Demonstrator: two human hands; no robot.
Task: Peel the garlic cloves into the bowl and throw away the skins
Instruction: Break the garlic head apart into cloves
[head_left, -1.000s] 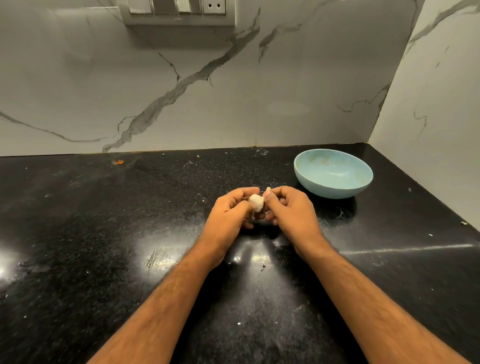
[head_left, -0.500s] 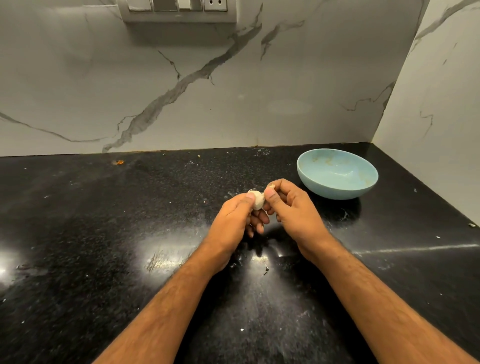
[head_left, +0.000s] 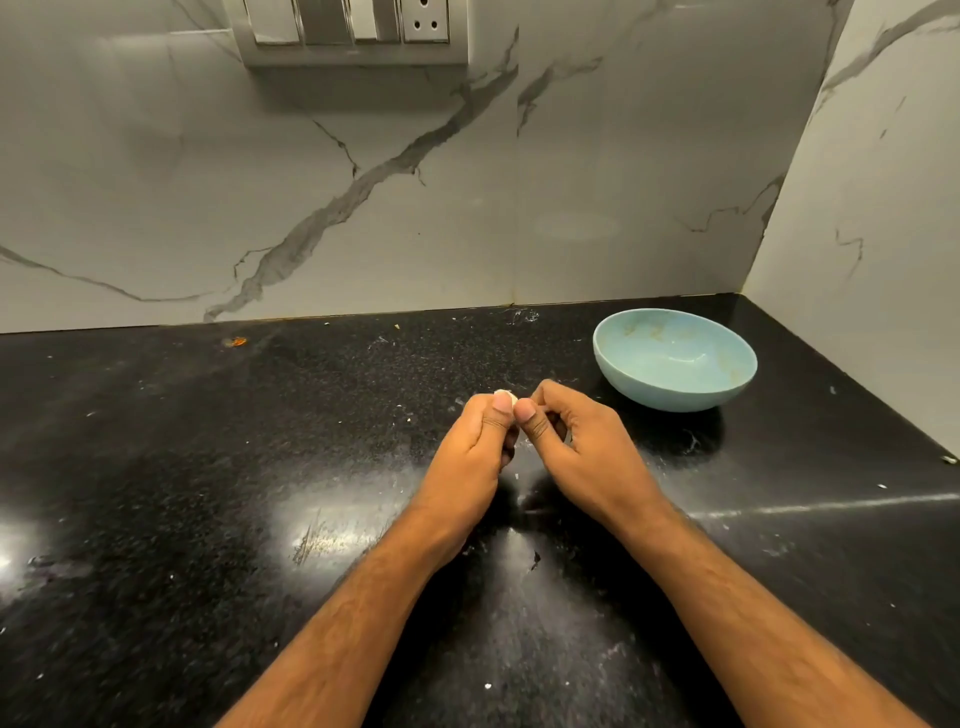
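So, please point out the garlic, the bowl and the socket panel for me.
garlic (head_left: 511, 397): head view, on the white bit showing above the left thumb.
bowl (head_left: 670, 388): head view, on its outer front wall.
socket panel (head_left: 356, 49): head view, on its lower frame.

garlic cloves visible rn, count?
1. A garlic clove pinched in the left hand, right hand against it. The bowl shows none inside. More may be hidden in the curled fingers.
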